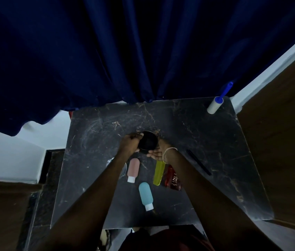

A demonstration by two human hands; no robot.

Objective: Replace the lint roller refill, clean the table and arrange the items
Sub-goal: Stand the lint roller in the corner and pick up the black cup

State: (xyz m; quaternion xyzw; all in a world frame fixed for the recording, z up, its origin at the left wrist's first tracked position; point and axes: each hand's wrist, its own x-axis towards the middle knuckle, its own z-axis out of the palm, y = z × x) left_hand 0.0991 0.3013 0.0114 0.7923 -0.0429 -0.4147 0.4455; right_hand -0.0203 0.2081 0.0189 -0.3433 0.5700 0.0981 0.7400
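A round black container (148,142) is held over the middle of the dark marble table (206,138). My left hand (130,144) grips its left side and my right hand (156,153) cups it from the lower right. The lint roller (216,103), white roll with a blue handle, lies at the table's far right corner. Below my hands lie a pink bottle (133,169), a light blue bottle (145,195), a yellow bottle (159,172) and a red bottle (173,179), the red one partly hidden by my right forearm.
A dark blue curtain (125,51) hangs behind the table's far edge. A thin black stick-like item (199,162) lies right of my right wrist. A clear glass object (124,169) shows beside my left forearm. A wooden panel (278,142) borders the right side.
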